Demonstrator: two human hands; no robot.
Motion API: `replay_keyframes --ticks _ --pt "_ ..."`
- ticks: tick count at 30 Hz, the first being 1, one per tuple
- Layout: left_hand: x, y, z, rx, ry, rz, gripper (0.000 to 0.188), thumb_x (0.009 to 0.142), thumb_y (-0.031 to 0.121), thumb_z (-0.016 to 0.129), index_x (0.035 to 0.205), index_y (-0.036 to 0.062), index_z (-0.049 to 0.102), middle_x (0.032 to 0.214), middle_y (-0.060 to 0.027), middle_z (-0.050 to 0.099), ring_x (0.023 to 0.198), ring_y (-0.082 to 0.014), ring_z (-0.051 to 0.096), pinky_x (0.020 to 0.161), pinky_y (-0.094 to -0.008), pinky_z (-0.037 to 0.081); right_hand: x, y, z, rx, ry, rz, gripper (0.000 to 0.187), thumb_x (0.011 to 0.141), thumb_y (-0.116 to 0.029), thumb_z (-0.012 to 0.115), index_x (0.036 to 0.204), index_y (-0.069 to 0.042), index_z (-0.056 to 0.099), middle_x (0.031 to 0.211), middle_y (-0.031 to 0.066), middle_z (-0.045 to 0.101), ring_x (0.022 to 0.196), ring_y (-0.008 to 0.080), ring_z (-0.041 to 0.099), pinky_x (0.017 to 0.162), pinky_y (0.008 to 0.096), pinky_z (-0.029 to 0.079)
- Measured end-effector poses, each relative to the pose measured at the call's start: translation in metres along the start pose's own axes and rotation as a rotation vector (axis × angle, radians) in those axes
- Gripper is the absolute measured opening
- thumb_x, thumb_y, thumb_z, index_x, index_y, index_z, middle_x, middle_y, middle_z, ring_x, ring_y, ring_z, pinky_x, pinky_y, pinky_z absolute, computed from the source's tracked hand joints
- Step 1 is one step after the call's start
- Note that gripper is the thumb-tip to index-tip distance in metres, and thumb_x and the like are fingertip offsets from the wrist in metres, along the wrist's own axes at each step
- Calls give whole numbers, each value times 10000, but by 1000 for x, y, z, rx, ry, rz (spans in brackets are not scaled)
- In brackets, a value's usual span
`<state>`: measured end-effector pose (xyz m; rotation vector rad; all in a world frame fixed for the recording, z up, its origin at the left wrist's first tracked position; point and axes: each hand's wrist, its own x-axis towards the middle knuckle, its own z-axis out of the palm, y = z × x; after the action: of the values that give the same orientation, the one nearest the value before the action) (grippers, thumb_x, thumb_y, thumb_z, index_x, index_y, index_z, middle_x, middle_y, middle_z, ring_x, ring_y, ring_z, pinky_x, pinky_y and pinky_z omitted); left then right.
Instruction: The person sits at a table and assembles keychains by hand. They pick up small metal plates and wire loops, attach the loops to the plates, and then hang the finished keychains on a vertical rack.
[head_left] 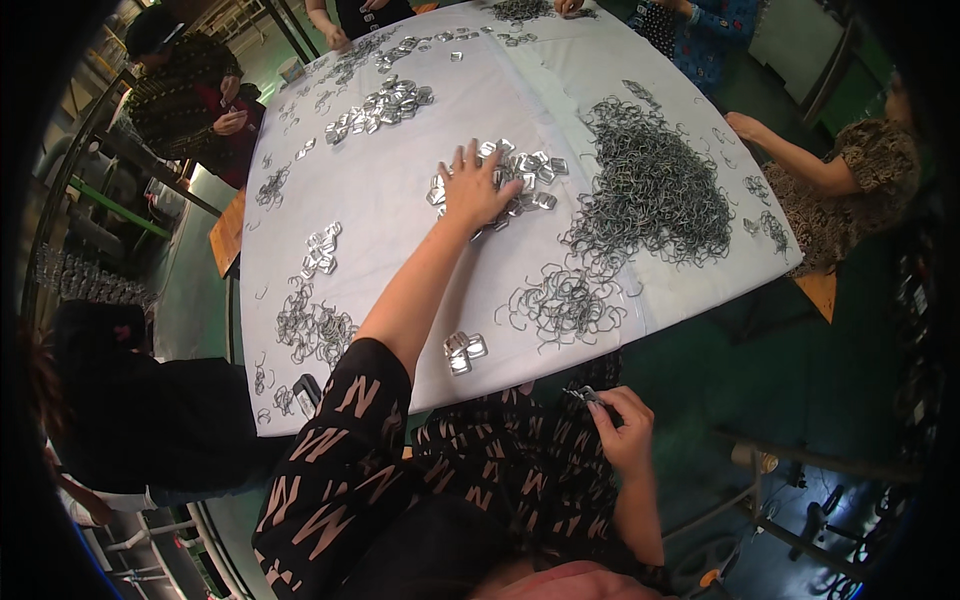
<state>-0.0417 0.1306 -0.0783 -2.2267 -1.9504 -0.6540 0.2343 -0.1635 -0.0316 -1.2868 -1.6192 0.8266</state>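
My left arm stretches out over the white-covered table (480, 80). At its end my left hand (474, 192) lies palm down, fingers spread, on a pile of shiny flat metal buckles (540, 170); what is under the palm is hidden. Off the table's near edge, by my lap, my right hand (627, 428) is closed in a pinch on small bent metal wire pieces (585, 395), whose exact number I cannot make out. A few more shiny buckles (463, 352) sit near the front edge. To their right is a small heap of bent wire pieces (567, 306).
A large heap of bent wire pieces (655, 190) covers the table's right side. Farther off lies another buckle pile (380, 108); wire pieces (312, 325) and a small dark object (307, 393) are at the near left. Several people sit or stand around the table, one (850, 175) at the right.
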Motion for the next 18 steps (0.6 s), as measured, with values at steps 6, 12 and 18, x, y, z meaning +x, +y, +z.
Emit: replay_keyframes --ticks 6,12,18 --pt "7 -18 3 -16 -167 78 552 786 604 611 1226 272 609 1257 -79 565 1190 -355 467 960 -547 378 -5 12 9 28 7 21 77 793 -18 686 848 21 648 769 123 627 681 280 618 616 339 477" --pt "-39 -11 -20 -209 -162 264 450 809 475 639 1164 199 629 1184 -87 583 1159 -353 466 973 -482 377 -2 15 12 7 -31 -24 78 781 11 683 847 31 646 761 113 623 667 233 608 608 302 462" --pt "-80 8 -56 -200 -226 316 427 820 381 664 1165 134 617 1246 -147 520 1207 -354 433 1037 -496 330 -2 13 9 9 -44 -20 102 768 7 693 856 26 646 776 120 625 687 276 612 621 342 472"
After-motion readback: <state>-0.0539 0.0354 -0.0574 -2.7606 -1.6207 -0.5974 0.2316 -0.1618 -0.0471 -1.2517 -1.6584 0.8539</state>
